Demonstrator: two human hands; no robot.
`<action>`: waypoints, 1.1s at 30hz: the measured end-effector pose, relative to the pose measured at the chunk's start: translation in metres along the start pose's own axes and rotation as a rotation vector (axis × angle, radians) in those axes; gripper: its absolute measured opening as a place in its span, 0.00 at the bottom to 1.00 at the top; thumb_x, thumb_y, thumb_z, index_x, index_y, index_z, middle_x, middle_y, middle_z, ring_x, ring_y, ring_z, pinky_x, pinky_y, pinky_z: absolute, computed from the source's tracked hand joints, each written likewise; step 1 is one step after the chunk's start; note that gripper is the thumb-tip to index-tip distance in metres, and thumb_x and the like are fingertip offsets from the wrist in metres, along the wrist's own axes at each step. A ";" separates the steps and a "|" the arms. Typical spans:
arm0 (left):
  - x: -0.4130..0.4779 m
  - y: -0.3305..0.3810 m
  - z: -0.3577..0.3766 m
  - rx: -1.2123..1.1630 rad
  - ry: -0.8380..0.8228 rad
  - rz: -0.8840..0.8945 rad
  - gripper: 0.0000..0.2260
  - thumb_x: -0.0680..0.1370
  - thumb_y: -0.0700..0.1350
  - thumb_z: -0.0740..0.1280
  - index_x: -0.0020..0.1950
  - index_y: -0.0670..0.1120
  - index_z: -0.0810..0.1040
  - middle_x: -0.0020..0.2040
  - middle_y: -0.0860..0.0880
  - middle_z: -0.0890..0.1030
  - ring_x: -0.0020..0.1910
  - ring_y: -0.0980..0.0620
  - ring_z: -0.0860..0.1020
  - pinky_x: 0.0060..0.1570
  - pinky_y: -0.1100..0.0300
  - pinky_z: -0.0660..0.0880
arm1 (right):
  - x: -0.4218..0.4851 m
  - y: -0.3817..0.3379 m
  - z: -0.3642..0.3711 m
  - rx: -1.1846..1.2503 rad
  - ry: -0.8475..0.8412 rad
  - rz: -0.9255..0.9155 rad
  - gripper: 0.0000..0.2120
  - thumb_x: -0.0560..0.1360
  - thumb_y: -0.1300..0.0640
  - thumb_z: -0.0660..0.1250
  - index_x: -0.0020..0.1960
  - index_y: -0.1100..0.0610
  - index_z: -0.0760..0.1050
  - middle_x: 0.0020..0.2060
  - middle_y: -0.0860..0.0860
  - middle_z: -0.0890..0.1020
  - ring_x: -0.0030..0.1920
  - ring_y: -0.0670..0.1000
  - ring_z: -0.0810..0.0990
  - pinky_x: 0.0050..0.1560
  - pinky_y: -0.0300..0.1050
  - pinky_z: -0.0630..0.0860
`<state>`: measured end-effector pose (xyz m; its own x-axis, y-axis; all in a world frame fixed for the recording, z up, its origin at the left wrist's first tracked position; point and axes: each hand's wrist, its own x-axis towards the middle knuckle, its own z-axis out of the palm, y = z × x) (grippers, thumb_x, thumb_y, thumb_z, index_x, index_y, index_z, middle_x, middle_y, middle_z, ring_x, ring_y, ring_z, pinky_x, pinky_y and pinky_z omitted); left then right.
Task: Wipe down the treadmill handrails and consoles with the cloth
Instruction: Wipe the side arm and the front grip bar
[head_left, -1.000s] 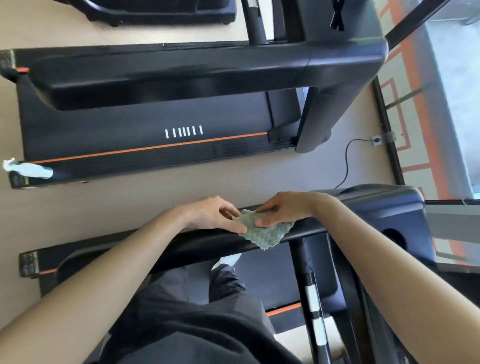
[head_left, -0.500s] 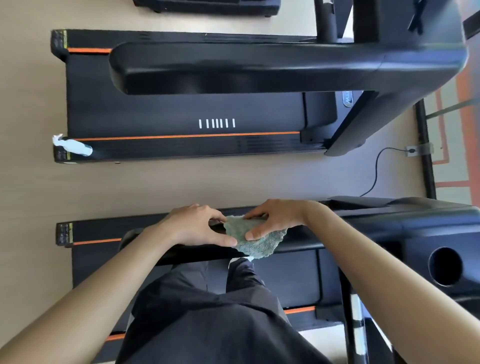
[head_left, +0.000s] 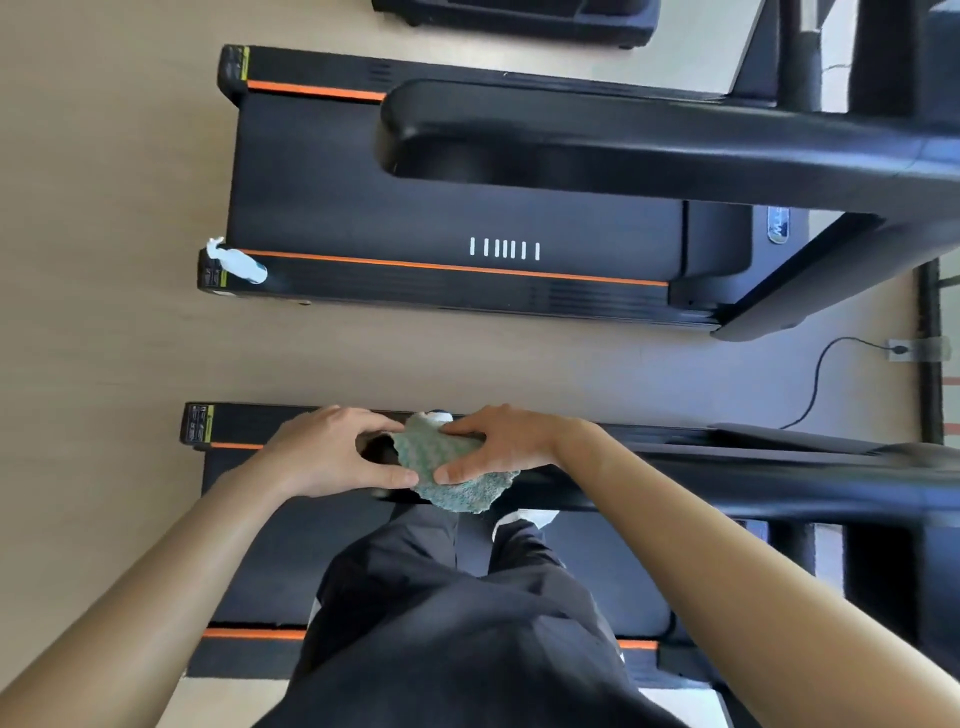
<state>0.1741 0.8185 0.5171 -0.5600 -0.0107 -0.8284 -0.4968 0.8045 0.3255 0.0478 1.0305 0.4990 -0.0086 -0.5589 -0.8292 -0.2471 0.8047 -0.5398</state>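
I stand on the near treadmill. Its black left handrail (head_left: 727, 483) crosses the middle of the view. A green patterned cloth (head_left: 457, 491) is draped over the rail near its free end. My right hand (head_left: 504, 441) grips the cloth round the rail, fingers on top and thumb on the near side. My left hand (head_left: 327, 452) curls round the rail's end just left of the cloth, and its thumb tip touches the cloth's edge. The console is out of view to the right.
A second treadmill lies beyond, with a thick handrail (head_left: 623, 145) and a belt (head_left: 415, 218). A white spray bottle (head_left: 236, 262) lies on its rear corner. A black cable (head_left: 821, 379) runs to a floor socket (head_left: 898, 349) at the right. Tan floor separates the machines.
Both hands and the cloth have slid left along the handrail to its free end. The view has swung left, so the console dropped out of sight.
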 end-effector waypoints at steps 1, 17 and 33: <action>-0.003 -0.007 -0.001 -0.032 0.014 -0.012 0.41 0.57 0.82 0.66 0.68 0.69 0.73 0.64 0.66 0.76 0.62 0.58 0.75 0.57 0.53 0.76 | 0.005 -0.007 0.003 -0.008 0.003 -0.009 0.39 0.70 0.30 0.70 0.77 0.41 0.64 0.68 0.45 0.75 0.66 0.50 0.73 0.65 0.47 0.67; -0.034 -0.052 0.038 -0.390 0.278 0.096 0.19 0.73 0.60 0.74 0.64 0.62 0.80 0.59 0.65 0.81 0.59 0.64 0.78 0.63 0.49 0.76 | 0.020 -0.060 0.077 -0.458 0.553 -0.132 0.37 0.71 0.32 0.68 0.73 0.47 0.64 0.59 0.49 0.79 0.58 0.56 0.78 0.57 0.52 0.72; -0.007 0.104 0.072 0.126 0.431 0.348 0.29 0.73 0.60 0.75 0.73 0.55 0.75 0.67 0.58 0.78 0.62 0.53 0.77 0.58 0.57 0.72 | -0.086 0.090 0.095 -0.400 1.085 -0.080 0.31 0.72 0.35 0.60 0.67 0.53 0.74 0.54 0.50 0.81 0.56 0.57 0.78 0.62 0.55 0.70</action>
<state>0.1738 0.9453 0.5240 -0.9096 0.0475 -0.4128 -0.1666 0.8685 0.4668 0.1183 1.1698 0.5077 -0.7576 -0.6396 -0.1302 -0.5719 0.7466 -0.3399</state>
